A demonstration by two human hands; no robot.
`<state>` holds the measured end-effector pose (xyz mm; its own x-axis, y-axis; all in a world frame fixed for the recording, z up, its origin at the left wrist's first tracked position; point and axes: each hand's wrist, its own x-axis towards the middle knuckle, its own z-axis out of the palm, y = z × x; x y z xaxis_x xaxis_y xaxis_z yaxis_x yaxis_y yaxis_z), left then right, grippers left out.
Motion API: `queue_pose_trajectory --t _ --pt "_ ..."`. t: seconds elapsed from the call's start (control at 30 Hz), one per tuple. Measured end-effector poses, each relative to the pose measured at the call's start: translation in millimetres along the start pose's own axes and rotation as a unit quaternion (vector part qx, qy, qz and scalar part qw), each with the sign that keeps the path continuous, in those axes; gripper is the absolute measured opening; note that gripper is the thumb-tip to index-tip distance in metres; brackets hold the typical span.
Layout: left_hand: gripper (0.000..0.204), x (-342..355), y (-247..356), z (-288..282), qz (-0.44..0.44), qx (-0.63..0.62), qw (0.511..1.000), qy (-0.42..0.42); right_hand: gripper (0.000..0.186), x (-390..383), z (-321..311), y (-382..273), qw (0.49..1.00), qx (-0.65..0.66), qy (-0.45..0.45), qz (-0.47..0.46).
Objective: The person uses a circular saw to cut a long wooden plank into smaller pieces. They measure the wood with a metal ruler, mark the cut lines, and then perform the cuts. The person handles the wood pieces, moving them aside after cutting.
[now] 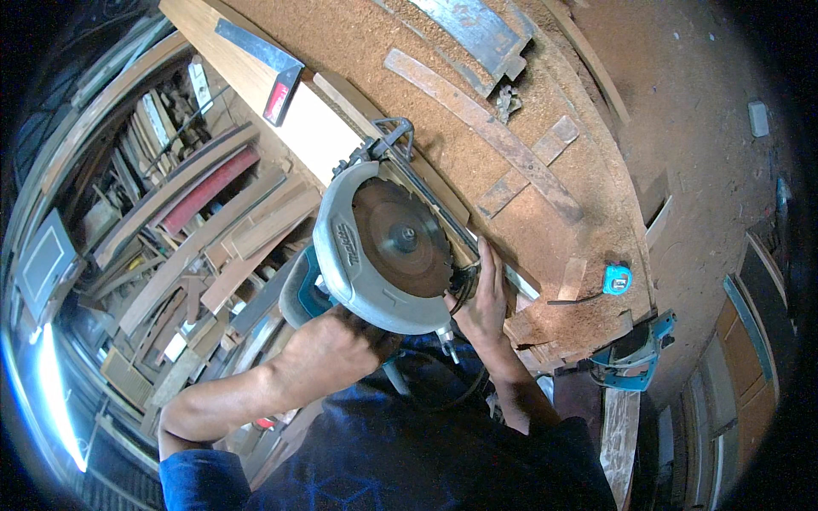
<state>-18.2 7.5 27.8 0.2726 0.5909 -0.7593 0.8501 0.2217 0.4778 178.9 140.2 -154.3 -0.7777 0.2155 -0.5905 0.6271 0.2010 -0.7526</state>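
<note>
A circular saw (358,285) with a pale metal guard, teal body and round dark blade (383,221) is over a pale wooden board (298,136). My left hand (341,349) is closed round the saw's handle at the lower left, its fingertips partly hidden. At the right, my right hand (477,307) grips at the edge of the saw's base beside the board, with fingers bent and partly hidden by the cord and saw. Farther up the board lies a try square (256,47) with a metal blade and red-and-black handle.
The sawdust-covered bench (596,187) holds metal plates (469,30), flat strips (486,128) and a teal tape measure (615,279). A teal power tool (626,366) sits at its near right corner. Stacked timber offcuts (204,247) fill the left. A lit tube lamp (60,396) glows lower left.
</note>
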Motion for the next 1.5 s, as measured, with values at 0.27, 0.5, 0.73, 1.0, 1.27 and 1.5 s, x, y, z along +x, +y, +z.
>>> queue_pose_trajectory --t 0.27,0.5,0.73,1.0,1.27,1.5 --pt "0.049 1.0 1.2 -3.5 -0.001 -0.005 1.0 -0.016 0.106 0.1 -2.3 -4.7 1.0 -0.002 -0.004 0.014" --pt "0.044 1.9 2.9 -0.1 -0.005 -0.001 1.0 0.002 0.106 -0.4 -0.4 -3.2 1.0 -0.006 -0.007 0.015" --pt "0.043 3.4 1.4 -9.8 0.003 0.0 0.999 -0.034 0.107 0.2 -3.3 -0.8 0.999 -0.018 -0.024 0.023" --pt "0.038 1.2 -0.7 -10.6 0.002 -0.036 0.999 -0.029 0.081 -52.5 -48.7 -46.2 0.993 0.034 0.006 -0.114" --pt "0.031 1.0 2.7 2.5 -0.002 -0.033 0.998 0.06 0.033 -68.0 -54.5 -65.6 0.993 0.099 0.032 -0.061" --pt "0.033 -0.3 2.2 1.1 -0.001 -0.022 0.999 0.025 0.024 -71.1 -51.2 -70.7 0.994 0.079 0.044 -0.058"
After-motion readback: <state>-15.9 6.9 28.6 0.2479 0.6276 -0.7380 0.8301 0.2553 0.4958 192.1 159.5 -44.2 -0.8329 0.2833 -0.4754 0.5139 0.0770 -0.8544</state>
